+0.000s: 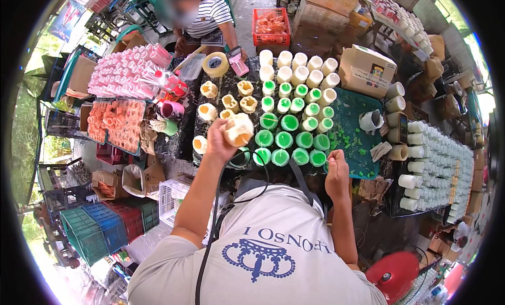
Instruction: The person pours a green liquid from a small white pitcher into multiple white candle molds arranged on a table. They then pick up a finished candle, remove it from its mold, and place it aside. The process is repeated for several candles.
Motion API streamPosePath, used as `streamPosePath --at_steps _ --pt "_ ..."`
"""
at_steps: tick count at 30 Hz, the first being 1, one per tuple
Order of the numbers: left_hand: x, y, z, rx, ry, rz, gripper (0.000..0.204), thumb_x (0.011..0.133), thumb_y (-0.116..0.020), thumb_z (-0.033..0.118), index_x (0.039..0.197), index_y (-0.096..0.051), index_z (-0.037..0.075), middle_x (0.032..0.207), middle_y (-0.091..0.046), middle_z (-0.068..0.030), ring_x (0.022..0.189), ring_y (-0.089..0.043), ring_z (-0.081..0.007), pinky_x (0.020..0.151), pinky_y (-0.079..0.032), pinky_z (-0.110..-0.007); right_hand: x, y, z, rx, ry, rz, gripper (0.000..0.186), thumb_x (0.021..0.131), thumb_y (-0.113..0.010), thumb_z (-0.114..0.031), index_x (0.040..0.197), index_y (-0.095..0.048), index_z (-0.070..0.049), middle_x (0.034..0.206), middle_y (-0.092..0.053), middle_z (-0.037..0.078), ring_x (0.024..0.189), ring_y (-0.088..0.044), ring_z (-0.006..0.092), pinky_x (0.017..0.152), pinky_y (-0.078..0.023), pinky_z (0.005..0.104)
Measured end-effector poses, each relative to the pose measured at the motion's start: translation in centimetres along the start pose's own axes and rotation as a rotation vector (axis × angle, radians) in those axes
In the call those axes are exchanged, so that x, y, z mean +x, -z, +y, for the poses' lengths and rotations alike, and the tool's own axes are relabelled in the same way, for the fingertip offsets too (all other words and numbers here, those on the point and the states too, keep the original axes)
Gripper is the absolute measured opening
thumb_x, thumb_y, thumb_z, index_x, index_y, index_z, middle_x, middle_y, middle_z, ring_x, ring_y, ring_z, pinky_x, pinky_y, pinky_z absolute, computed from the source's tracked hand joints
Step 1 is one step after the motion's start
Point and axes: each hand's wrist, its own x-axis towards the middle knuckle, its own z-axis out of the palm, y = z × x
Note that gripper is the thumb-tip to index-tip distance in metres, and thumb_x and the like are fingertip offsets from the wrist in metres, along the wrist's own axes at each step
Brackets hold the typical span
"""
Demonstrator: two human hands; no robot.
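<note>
My left hand (219,141) is wrapped round a cream, hollow candle-like piece (239,129), tilted, with an orange opening, above the dark worktable (194,152). Behind it stand several similar cream pieces (247,104). To their right are rows of white cylinders (284,58), the nearer ones with green fill and wicks (289,123). My right hand (336,165) is closed at the right of the front green-filled row, near a teal tray (360,160) with scattered green bits; whatever its fingers hold is too small to make out.
A seated person (208,16) with a pink-cased phone (236,63) is across the table. At left are pink candles (129,65), orange trays (126,121) and plastic crates (105,229). At right stand many white cylinders (436,163), a box (366,68) and a red fan (394,278).
</note>
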Motion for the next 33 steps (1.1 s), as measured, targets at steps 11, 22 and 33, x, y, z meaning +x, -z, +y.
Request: streamPosePath --at_steps 11,22,33 --pt "13.3 8.1 -2.0 -0.207 0.277 0.363 0.039 0.106 -0.058 0.048 0.129 -0.066 0.017 0.12 -0.069 -0.0084 0.102 -0.066 -0.0276 0.083 -0.054 -0.043 -1.3 0.2 0.8 0.058 -0.013 0.127 0.019 0.11 -0.049 -0.014 0.104 -0.058 0.002 0.084 -0.063 0.017 0.075 -0.059 0.0307 0.072 -0.048 0.0423" --pt "19.0 7.7 -4.5 -0.248 0.277 0.632 0.035 0.108 -0.045 0.038 0.124 -0.067 0.016 0.121 -0.068 -0.0068 0.099 -0.063 -0.0233 0.079 -0.053 -0.04 -4.2 2.4 2.1 -0.016 -0.17 0.269 0.018 0.109 -0.058 -0.014 0.105 -0.066 0.002 0.072 -0.058 0.01 0.064 -0.049 0.019 0.062 -0.044 0.0361" --pt "15.7 5.0 -3.3 -0.301 0.221 0.65 0.054 0.109 -0.037 0.048 0.135 -0.06 0.006 0.123 -0.062 -0.0189 0.096 -0.06 -0.0324 0.084 -0.056 -0.046 -4.5 2.9 2.8 -0.042 -0.118 0.343 0.017 0.108 -0.058 -0.011 0.107 -0.068 0.002 0.085 -0.068 0.009 0.073 -0.058 0.0161 0.068 -0.048 0.0332"
